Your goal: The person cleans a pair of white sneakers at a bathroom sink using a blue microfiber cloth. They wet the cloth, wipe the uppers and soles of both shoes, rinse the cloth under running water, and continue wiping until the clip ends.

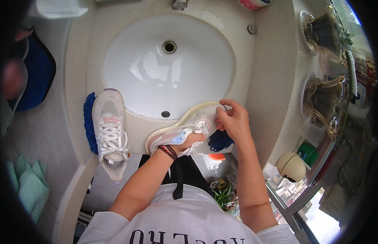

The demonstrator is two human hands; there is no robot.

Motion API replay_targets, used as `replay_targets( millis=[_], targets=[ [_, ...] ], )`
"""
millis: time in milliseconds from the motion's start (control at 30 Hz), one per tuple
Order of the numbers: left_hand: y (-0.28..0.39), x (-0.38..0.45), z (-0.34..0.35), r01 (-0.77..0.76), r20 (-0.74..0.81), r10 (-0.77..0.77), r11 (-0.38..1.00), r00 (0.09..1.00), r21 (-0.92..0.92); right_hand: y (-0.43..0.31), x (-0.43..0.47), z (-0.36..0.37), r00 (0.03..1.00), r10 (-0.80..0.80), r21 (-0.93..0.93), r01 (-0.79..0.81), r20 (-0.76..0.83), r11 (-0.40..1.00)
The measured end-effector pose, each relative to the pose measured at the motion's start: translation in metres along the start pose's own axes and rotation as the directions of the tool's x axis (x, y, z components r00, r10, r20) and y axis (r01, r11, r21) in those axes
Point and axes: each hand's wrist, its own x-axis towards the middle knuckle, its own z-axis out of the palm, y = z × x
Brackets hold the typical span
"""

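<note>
A white and pink sneaker [192,117] lies tilted on its side at the front rim of the white washbasin [201,67]. My left hand [189,143] is shut on its laced middle, the thumb across the laces. With fingers bent, my right hand [233,117] touches the toe end of that sneaker; whether it grips the edge cannot be told. The matching sneaker [111,131] rests upright on the counter to the left, toe towards the basin, its heel past the counter edge. Blue shaggy cloth [90,125] shows beside it, and more dark blue cloth [220,141] lies under my right hand.
A faucet [179,4] is at the basin's back. On the counter [244,61] sits a round metal stopper [252,29]. To the right, a ledge holds ornate glass-like pieces [323,100], a cream rounded device [291,167] and a green object [308,155]. Mint towels [31,183] hang at left.
</note>
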Motion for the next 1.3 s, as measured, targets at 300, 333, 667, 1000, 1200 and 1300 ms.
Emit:
replay_targets(
  millis=[300,333,667,1000,1200,1300],
  targets=[
    [0.0,-0.001,0.004,-0.073,-0.024,0.073,0.997,0.997,0.003,-0.007,-0.001,0.0,0.999,0.04,-0.023,-0.04,0.002,0.999],
    [0.001,0.0,0.002,-0.038,-0.006,0.038,0.999,0.999,-0.019,-0.006,-0.001,0.0,1.0,0.017,-0.035,-0.017,0.009,0.999],
    [-0.005,0.002,-0.002,0.0,0.025,0.002,0.995,1.0,-0.097,0.0,0.002,0.004,0.998,-0.049,-0.101,0.046,-0.027,0.994],
    [-0.001,0.001,-0.005,-0.052,0.013,0.054,0.994,0.998,-0.097,0.109,-0.064,0.012,0.802,-0.585,-0.665,0.374,-0.119,0.647],
    [0.002,0.001,0.001,-0.159,-0.03,0.158,0.985,0.987,-0.061,0.109,-0.059,0.013,0.71,-0.587,-0.37,0.464,-0.388,0.805],
    [-0.003,0.002,-0.011,-0.05,0.031,0.05,0.998,0.998,0.022,0.032,-0.046,0.02,0.566,-0.779,-0.561,0.565,-0.269,0.605]
  ],
)
